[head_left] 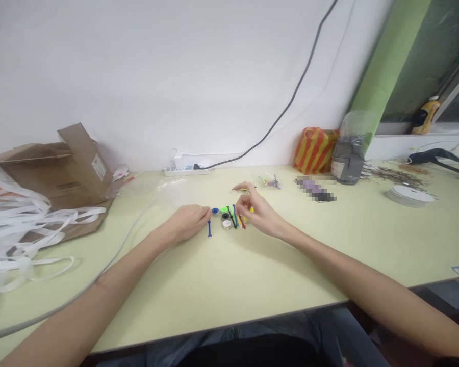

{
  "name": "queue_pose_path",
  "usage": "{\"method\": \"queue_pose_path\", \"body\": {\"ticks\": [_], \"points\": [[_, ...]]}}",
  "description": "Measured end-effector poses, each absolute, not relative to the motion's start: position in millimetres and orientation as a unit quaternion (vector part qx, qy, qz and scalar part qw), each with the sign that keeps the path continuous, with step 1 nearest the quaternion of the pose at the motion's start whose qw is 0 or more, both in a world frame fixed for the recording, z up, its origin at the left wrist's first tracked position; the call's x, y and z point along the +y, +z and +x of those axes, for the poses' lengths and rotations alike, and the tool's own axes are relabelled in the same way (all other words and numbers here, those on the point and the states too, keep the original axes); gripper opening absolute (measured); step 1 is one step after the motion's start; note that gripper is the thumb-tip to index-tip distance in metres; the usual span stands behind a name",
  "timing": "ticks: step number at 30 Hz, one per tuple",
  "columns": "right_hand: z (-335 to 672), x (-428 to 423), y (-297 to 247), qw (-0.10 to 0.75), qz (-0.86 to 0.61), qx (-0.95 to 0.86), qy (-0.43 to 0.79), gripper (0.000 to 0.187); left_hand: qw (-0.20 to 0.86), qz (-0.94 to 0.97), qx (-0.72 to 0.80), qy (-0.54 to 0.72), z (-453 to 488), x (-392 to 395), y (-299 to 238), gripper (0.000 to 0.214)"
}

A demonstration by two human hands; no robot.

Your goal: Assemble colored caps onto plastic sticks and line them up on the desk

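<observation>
My left hand (191, 223) rests on the table with its fingers pressed together; what they hold, if anything, is hidden. Just below its fingertips lies a short blue strip with forked ends (209, 229). A small round blue-topped piece (214, 210) sits beside those fingertips. Between my hands stand small round pieces with a green top (224, 209), a black top (225, 216) and a whitish top (226, 225). Black, blue, green and red strips (235, 216) lie next to them. My right hand (263, 214) arches over the strips, fingers apart and index stretched out, partly covering a yellow round piece (251, 209).
Behind my right hand lies a clear bag of coloured pieces (270, 180). A cardboard box (69, 176) and white ribbon (34, 219) fill the left. A power strip (181, 171) sits by the wall. A striped bag (313, 150) and white reel (410, 195) stand right.
</observation>
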State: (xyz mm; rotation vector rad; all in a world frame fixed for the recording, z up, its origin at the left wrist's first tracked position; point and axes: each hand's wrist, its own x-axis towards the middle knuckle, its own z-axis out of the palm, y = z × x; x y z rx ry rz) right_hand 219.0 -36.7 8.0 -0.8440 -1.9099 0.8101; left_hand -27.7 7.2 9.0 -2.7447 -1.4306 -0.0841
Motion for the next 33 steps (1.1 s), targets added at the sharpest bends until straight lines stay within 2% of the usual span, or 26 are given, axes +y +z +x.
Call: {"method": "queue_pose_path", "body": {"ticks": [5,9,12,16,20,27,30,33], "points": [[240.1,-13.2,3.1,0.448,-0.388,-0.781,0.197,0.041,0.043,-0.873,-0.485,-0.019,-27.8,7.9,8.5,0.04],[259.3,14.7,-5.8,0.416,-0.445,-0.79,0.075,0.027,0.039,-0.876,-0.48,-0.036,-27.9,7.0,5.5,0.039],[263.7,36.1,-9.7,0.348,-0.483,-0.803,0.035,0.025,0.035,-0.882,-0.468,-0.052,-29.5,8.2,1.9,0.037],[258.2,62.0,-8.5,0.211,-0.555,-0.804,-0.02,0.02,0.039,-0.885,-0.46,-0.062,-31.9,10.1,-2.5,0.036],[255.4,78.9,-3.9,0.174,-0.581,-0.795,-0.007,0.013,0.058,-0.885,-0.459,-0.055,-32.0,10.1,-5.2,0.035],[262.7,70.7,16.8,0.208,-0.583,-0.785,0.007,0.012,0.086,-0.863,-0.484,-0.121,-23.9,6.6,-2.0,0.03],[253.5,47.1,26.2,0.317,-0.546,-0.774,0.045,0.012,0.085,-0.855,-0.475,-0.193,-17.1,-0.1,4.5,0.031],[232.7,13.9,26.4,0.43,-0.462,-0.762,0.144,0.014,0.066,-0.859,-0.443,-0.247,-9.1,-9.8,10.2,0.03]]}}
